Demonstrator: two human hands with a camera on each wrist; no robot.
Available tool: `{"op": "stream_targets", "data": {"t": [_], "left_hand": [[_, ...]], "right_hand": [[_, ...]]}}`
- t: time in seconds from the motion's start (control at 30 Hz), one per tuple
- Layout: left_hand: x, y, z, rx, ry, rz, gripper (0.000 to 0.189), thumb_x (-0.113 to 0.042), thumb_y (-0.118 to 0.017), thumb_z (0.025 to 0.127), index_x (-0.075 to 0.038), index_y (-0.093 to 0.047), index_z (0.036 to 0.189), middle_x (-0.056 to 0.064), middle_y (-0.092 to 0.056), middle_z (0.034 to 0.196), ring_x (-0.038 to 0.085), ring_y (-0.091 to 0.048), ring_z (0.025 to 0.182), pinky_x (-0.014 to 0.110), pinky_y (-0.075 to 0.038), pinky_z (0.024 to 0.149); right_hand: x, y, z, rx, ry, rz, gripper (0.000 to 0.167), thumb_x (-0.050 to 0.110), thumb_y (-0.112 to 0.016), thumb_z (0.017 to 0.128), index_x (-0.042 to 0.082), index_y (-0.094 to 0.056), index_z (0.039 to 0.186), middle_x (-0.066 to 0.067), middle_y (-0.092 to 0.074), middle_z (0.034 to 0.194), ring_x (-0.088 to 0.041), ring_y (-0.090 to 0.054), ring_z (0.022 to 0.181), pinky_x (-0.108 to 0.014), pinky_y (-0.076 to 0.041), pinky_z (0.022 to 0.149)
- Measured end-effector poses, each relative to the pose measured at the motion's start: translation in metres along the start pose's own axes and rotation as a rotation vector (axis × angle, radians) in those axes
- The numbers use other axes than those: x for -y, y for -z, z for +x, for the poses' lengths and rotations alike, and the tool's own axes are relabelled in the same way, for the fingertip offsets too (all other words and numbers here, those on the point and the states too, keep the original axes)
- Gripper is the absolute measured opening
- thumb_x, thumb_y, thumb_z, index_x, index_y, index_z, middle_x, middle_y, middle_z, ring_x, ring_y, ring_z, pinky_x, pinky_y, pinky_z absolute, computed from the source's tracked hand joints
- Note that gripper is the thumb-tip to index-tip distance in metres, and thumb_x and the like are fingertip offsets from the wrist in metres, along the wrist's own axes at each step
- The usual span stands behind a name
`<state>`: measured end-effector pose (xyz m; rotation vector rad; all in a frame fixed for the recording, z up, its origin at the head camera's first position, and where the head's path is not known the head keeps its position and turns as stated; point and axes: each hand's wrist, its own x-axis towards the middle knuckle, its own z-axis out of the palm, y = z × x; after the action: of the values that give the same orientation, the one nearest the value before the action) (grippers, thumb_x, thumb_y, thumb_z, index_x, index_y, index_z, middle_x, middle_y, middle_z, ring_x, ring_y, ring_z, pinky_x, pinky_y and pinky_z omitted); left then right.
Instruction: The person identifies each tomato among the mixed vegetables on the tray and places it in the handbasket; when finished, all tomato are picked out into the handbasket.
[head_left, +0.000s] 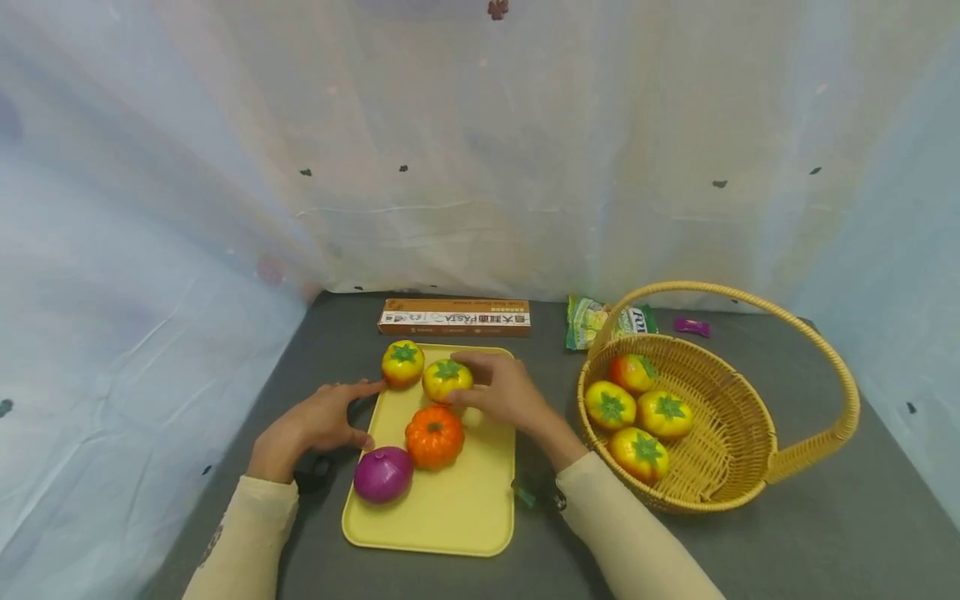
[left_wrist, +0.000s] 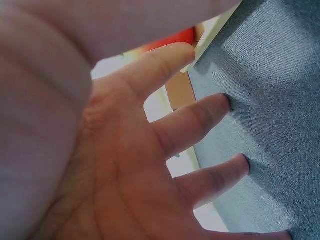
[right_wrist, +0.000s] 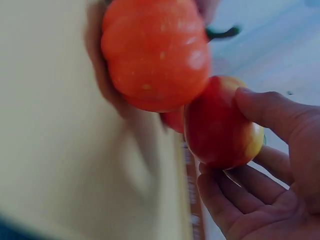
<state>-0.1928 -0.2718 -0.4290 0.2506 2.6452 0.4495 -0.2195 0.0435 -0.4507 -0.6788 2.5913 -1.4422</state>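
My right hand (head_left: 513, 392) grips a yellow-red toy persimmon (head_left: 441, 386) over the upper part of the yellow tray (head_left: 472, 517). In the right wrist view, thumb and fingers lie around this persimmon, beside the orange pumpkin (right_wrist: 155, 55). A second persimmon (head_left: 402, 367) sits at the tray's far left corner. Near the tray's left edge lies a purple onion (head_left: 383, 475). My left hand (head_left: 311, 425) spreads its fingers along that edge, thumb at the rim near the onion. Its fingertips (left_wrist: 237, 162) rest on the dark table in the left wrist view, and the palm holds nothing.
To the right stands a wicker basket (head_left: 720, 467) with a tall handle and several persimmons (head_left: 663, 414) inside. Behind the tray lies a pasta box (head_left: 453, 318). A green snack bag (head_left: 585, 321) and a small purple packet (head_left: 692, 327) lie behind the basket.
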Motion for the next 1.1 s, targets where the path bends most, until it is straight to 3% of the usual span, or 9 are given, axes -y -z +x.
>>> {"op": "stream_targets", "data": {"t": [0.1,0.33,0.53,0.63,0.7,0.8,0.9,1.0,1.1], "left_hand": [[0.000,0.000,0.001,0.001,-0.005,0.001,0.097,-0.036,-0.096,0.085,-0.021,-0.048,0.167,0.027,-0.037,0.174,0.061,-0.034,0.154,0.080,-0.035,0.120],[0.004,-0.002,-0.001,-0.009,-0.032,0.006,0.097,-0.036,-0.096,0.085,-0.019,-0.048,0.167,0.029,-0.037,0.173,0.064,-0.033,0.154,0.081,-0.034,0.120],[0.005,-0.002,-0.002,-0.006,-0.033,0.006,0.096,-0.037,-0.095,0.085,-0.020,-0.048,0.167,0.029,-0.037,0.173,0.064,-0.033,0.153,0.081,-0.033,0.120],[0.004,-0.001,-0.002,-0.006,-0.030,0.008,0.096,-0.037,-0.095,0.085,-0.020,-0.048,0.167,0.029,-0.037,0.173,0.064,-0.033,0.153,0.081,-0.032,0.120],[0.004,-0.001,-0.002,-0.004,-0.026,0.007,0.097,-0.037,-0.095,0.085,-0.020,-0.048,0.168,0.029,-0.037,0.173,0.064,-0.033,0.153,0.082,-0.032,0.120],[0.002,-0.001,-0.001,-0.001,-0.016,0.005,0.097,-0.037,-0.095,0.085,-0.020,-0.047,0.168,0.029,-0.036,0.174,0.064,-0.032,0.154,0.082,-0.032,0.120],[0.001,-0.001,0.000,0.007,-0.003,0.003,0.097,-0.038,-0.095,0.085,-0.020,-0.047,0.168,0.028,-0.036,0.174,0.063,-0.032,0.155,0.082,-0.031,0.120],[0.000,-0.001,0.001,0.011,0.004,0.003,0.098,-0.038,-0.095,0.085,-0.021,-0.047,0.168,0.028,-0.035,0.174,0.063,-0.031,0.155,0.083,-0.032,0.120],[-0.001,-0.001,0.002,0.014,0.006,0.003,0.098,-0.039,-0.095,0.085,-0.020,-0.046,0.168,0.028,-0.035,0.175,0.063,-0.031,0.155,0.083,-0.032,0.120]], "right_hand": [[0.007,0.018,-0.023,-0.041,0.005,0.027,0.061,0.032,-0.093,0.090,0.018,-0.072,0.146,-0.003,-0.073,0.147,-0.025,-0.074,0.129,-0.044,-0.059,0.112],[0.019,0.076,-0.094,-0.088,0.004,0.053,0.060,0.024,-0.091,0.093,0.019,-0.069,0.148,-0.002,-0.072,0.146,-0.024,-0.072,0.132,-0.046,-0.058,0.113],[0.008,0.132,-0.155,-0.150,0.030,-0.061,0.056,0.019,-0.089,0.095,0.019,-0.069,0.148,-0.005,-0.073,0.140,-0.008,-0.072,0.126,-0.022,-0.058,0.105],[0.001,0.155,-0.183,-0.165,-0.018,-0.168,0.056,0.022,-0.088,0.096,0.021,-0.069,0.149,-0.005,-0.073,0.144,0.005,-0.067,0.125,-0.009,-0.053,0.101],[-0.001,0.167,-0.199,-0.162,-0.065,-0.232,0.057,0.025,-0.088,0.096,0.022,-0.068,0.150,-0.007,-0.071,0.148,0.002,-0.068,0.126,-0.008,-0.052,0.100],[-0.005,0.180,-0.216,-0.131,-0.165,-0.328,0.060,0.034,-0.086,0.097,0.021,-0.066,0.152,-0.010,-0.070,0.150,-0.017,-0.074,0.127,-0.015,-0.059,0.096],[-0.009,0.187,-0.227,-0.091,-0.248,-0.417,0.064,0.039,-0.087,0.096,0.018,-0.066,0.152,-0.016,-0.071,0.147,-0.038,-0.075,0.124,-0.038,-0.067,0.093],[-0.012,0.189,-0.232,-0.062,-0.285,-0.508,0.066,0.037,-0.091,0.092,0.013,-0.068,0.149,-0.020,-0.073,0.142,-0.043,-0.074,0.120,-0.058,-0.065,0.092],[-0.014,0.188,-0.233,-0.051,-0.301,-0.577,0.067,0.030,-0.094,0.088,0.009,-0.070,0.147,-0.022,-0.075,0.137,-0.045,-0.073,0.118,-0.065,-0.062,0.092]]}}
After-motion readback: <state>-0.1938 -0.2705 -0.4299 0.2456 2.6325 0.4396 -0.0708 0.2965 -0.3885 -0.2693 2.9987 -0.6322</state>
